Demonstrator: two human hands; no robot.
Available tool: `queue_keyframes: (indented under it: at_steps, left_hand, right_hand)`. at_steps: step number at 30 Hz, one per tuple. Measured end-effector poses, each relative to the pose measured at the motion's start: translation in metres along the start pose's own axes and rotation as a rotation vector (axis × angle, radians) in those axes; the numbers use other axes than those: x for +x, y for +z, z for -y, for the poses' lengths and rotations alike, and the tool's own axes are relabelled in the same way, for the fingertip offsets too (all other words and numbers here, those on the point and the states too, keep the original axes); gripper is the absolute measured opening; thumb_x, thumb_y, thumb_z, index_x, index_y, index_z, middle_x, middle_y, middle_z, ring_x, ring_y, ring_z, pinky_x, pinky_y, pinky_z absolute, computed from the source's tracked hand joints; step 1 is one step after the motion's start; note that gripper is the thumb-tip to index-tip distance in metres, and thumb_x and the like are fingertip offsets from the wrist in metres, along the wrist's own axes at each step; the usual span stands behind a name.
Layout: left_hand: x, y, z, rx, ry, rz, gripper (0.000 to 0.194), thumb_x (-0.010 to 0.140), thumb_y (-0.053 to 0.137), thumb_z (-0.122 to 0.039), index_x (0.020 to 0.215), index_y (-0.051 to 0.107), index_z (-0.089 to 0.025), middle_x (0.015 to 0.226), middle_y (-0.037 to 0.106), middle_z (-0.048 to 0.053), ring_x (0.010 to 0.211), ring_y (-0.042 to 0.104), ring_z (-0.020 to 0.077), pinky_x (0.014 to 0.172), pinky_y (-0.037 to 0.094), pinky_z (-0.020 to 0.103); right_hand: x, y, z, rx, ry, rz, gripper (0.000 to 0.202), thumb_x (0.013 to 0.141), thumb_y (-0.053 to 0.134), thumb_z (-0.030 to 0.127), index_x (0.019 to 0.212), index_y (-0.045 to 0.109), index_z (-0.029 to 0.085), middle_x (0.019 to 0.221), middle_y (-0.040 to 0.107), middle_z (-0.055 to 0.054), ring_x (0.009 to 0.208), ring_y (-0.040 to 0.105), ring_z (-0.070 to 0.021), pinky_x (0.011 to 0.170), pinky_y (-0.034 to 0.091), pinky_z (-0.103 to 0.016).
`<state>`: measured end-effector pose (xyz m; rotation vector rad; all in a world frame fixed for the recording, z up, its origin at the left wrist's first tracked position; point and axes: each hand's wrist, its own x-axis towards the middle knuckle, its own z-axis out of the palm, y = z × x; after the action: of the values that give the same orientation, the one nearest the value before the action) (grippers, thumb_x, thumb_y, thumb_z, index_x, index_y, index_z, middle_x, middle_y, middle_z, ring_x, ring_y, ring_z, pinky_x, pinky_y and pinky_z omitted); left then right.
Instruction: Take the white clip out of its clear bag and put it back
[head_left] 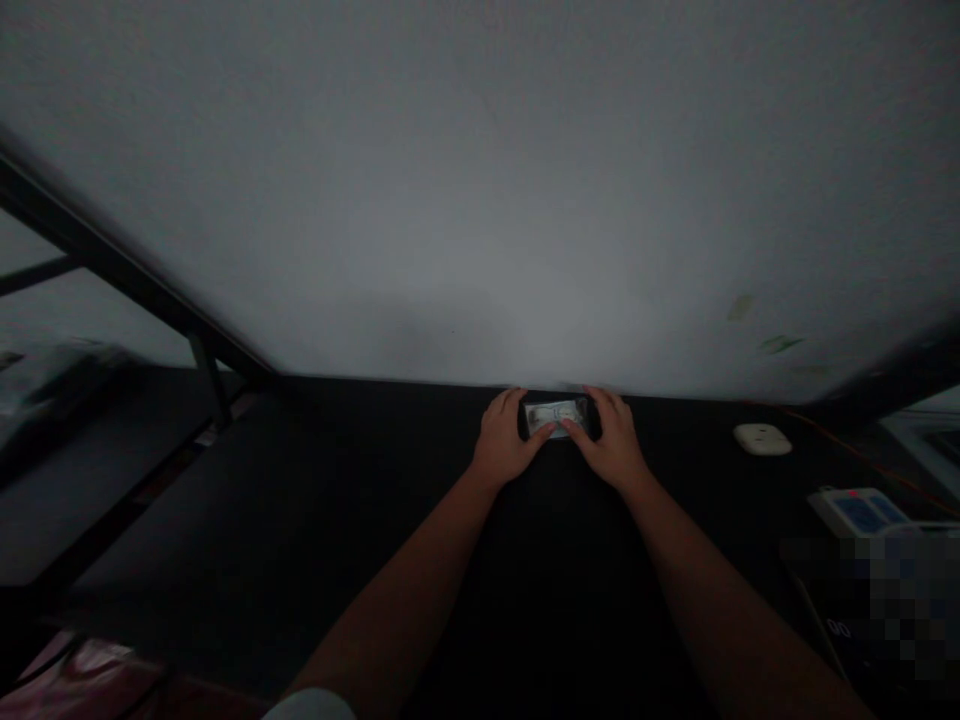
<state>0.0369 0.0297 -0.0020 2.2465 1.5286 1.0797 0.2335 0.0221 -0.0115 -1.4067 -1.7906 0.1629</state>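
A small clear, shiny packet with pale contents (555,412) lies at the back of the black table, close to the wall. What is inside cannot be made out in the dim light. My left hand (508,437) grips its left end, fingers curved round the side and thumb on the near edge. On the opposite end, my right hand (611,437) does the same, its thumb close to the left one. Both forearms reach straight forward over the dark tabletop (337,480).
A grey wall (480,200) rises directly behind the table. To the right are a white rounded case (762,439), a white-and-blue power strip (862,510) with a red light, an orange cable and a dark, partly blurred screen (840,630). A black metal frame (135,270) stands left.
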Motion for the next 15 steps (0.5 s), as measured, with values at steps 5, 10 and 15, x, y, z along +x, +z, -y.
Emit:
queue_keyframes:
  at_steps: [5,10,15]
  left_hand:
    - [-0.003,0.001,-0.005,0.122,0.019,0.035,0.077,0.089,0.054,-0.061,0.146,0.034,-0.013,0.151,0.043,0.022,0.142,0.038,0.0346,0.113,0.036,0.052]
    - [-0.007,0.000,-0.009,0.189,0.054,0.125,0.089,0.089,0.048,-0.067,0.151,0.024,-0.008,0.156,0.033,0.025,0.147,0.028,0.0354,0.117,0.031,0.051]
    - [-0.022,-0.012,-0.009,0.227,0.047,0.166,0.095,0.088,0.047,-0.069,0.154,0.016,-0.008,0.159,0.030,0.024,0.150,0.021,0.0337,0.118,0.029,0.051]
  right_hand:
    - [-0.004,-0.002,0.002,-0.056,0.012,-0.010,0.072,0.093,0.045,0.060,0.150,0.032,0.016,0.149,0.041,-0.021,0.138,0.039,-0.0350,0.111,0.033,-0.058]
    - [-0.013,-0.006,0.003,-0.045,0.027,0.028,0.077,0.095,0.040,0.062,0.153,0.024,0.014,0.153,0.037,-0.022,0.142,0.036,-0.0345,0.113,0.032,-0.058]
    - [-0.028,-0.015,0.006,-0.050,0.041,0.044,0.078,0.095,0.039,0.063,0.153,0.026,0.011,0.152,0.040,-0.022,0.142,0.037,-0.0340,0.114,0.033,-0.058]
